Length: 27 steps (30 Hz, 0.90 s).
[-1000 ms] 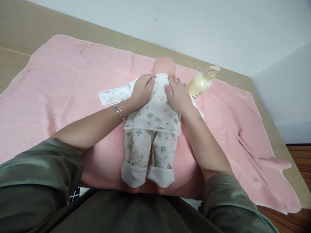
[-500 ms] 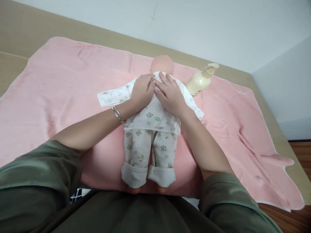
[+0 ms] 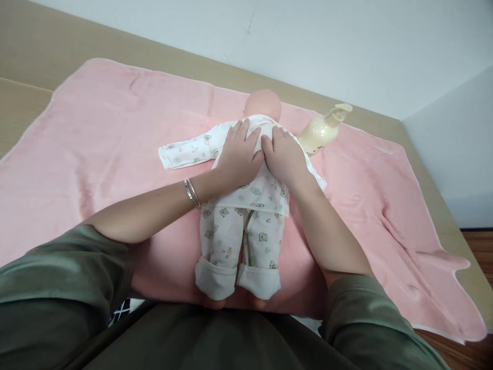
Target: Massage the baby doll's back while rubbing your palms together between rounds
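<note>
A baby doll (image 3: 262, 103) in white printed pajamas lies face down, its head pointing away from me and its feet near my body. My left hand (image 3: 241, 156) rests flat on the back of the pajama top (image 3: 254, 194), fingers spread toward the doll's neck. Beside it, my right hand (image 3: 285, 156) lies on the right side of the same back, its fingers stretched forward. The two thumbs are close together. Below them are the pajama pants (image 3: 260, 239) with turned-up cuffs. Neither hand grips anything.
A pink blanket (image 3: 115, 133) lies under the doll on a wooden tabletop (image 3: 185, 64). A cream pump bottle (image 3: 319, 132) stands by the doll's right-hand side as I see it. Behind the table is a white wall (image 3: 308, 46).
My left hand has slid toward the middle of the doll's back. My right hand has moved slightly outward and down, and its fingers have come closer together. The view has shifted a little.
</note>
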Each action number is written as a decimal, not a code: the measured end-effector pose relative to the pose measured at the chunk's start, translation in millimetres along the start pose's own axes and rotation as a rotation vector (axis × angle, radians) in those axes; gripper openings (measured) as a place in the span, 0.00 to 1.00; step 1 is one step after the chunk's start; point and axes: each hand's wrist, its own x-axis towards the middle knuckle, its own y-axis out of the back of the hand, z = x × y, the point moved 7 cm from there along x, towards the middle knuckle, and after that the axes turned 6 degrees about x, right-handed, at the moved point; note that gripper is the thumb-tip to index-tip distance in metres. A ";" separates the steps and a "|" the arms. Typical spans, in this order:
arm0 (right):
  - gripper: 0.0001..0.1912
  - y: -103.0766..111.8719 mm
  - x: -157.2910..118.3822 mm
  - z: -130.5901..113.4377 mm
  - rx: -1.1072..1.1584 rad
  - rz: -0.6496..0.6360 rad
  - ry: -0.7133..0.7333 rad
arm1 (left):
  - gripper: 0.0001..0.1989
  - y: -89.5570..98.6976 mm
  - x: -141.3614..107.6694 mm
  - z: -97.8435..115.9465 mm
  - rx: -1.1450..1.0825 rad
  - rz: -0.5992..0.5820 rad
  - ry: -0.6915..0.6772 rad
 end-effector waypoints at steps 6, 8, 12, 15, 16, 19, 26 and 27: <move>0.31 8.4 -36.8 -43.5 -0.123 -0.044 0.062 | 0.20 -6.0 25.2 -41.9 -0.090 0.008 0.082; 0.33 5.3 -37.8 -44.6 -0.114 -0.072 0.076 | 0.18 -4.7 28.5 -46.6 -0.099 0.025 0.083; 0.35 -1.8 -15.2 -22.0 0.004 -0.104 0.069 | 0.18 -4.8 21.7 -38.9 -0.064 0.032 0.056; 0.37 -3.6 6.1 1.0 0.077 -0.089 0.020 | 0.21 -4.3 9.5 -20.0 -0.003 -0.008 0.017; 0.37 -3.8 10.6 6.2 0.087 -0.088 0.004 | 0.22 -3.9 6.1 -13.6 0.020 -0.029 0.005; 0.38 -3.2 13.3 8.9 0.069 -0.110 -0.010 | 0.24 -2.4 3.3 -5.9 0.054 -0.067 -0.001; 0.34 3.0 -15.8 -22.3 0.042 -0.157 0.055 | 0.24 -15.2 28.2 -53.9 -0.034 -0.052 0.059; 0.33 3.6 -18.3 -25.2 0.038 -0.151 0.058 | 0.23 -17.1 30.3 -58.0 -0.048 -0.048 0.056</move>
